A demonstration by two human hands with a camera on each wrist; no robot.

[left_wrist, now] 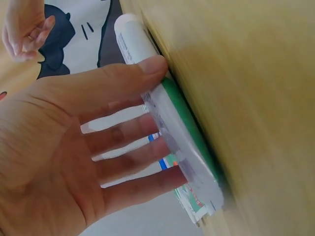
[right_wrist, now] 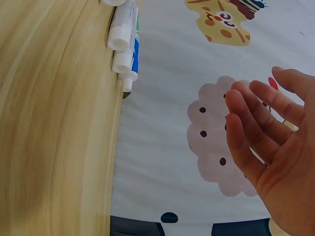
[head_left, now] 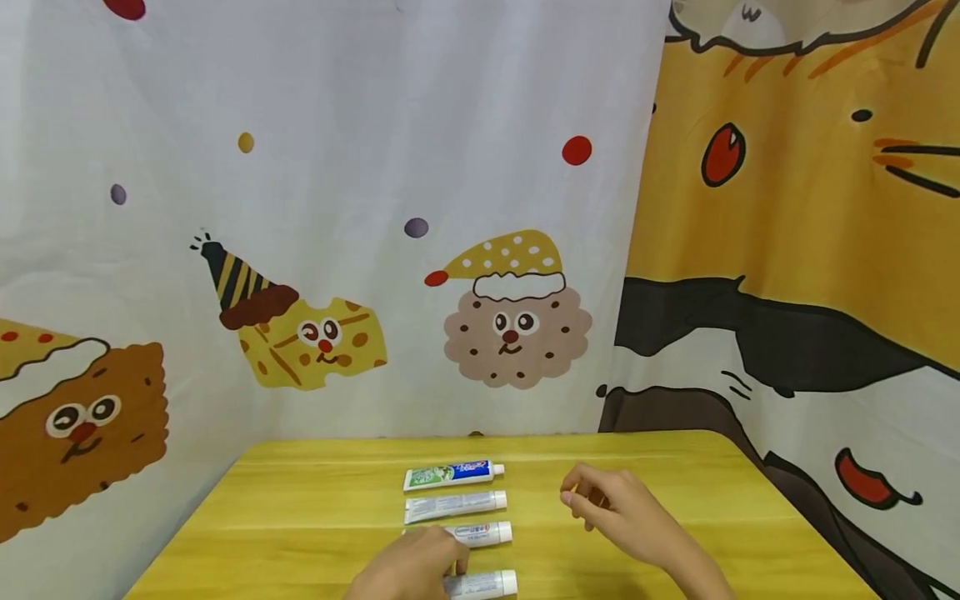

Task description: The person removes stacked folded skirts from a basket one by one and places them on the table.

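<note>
Several toothpaste tubes lie in a column on the table, caps to the right. At the near end, my left hand (head_left: 420, 565) holds the nearest toothpaste tube (head_left: 483, 585) by its left part. In the left wrist view, the thumb is on one side of this white tube with a green stripe (left_wrist: 184, 115), and the fingers reach behind it. Just beyond lies another white tube (head_left: 483, 534), partly covered by the hand. Farther back are a silvery-white tube (head_left: 455, 505) and a blue-and-green tube (head_left: 450, 476). My right hand (head_left: 622, 512) hovers right of the caps, fingers loosely bent, holding nothing.
The yellow wood-grain table (head_left: 300, 500) ends at a curtain (head_left: 337, 167) printed with cartoon food. Orange and black cartoon cloth (head_left: 787, 208) hangs along the right side.
</note>
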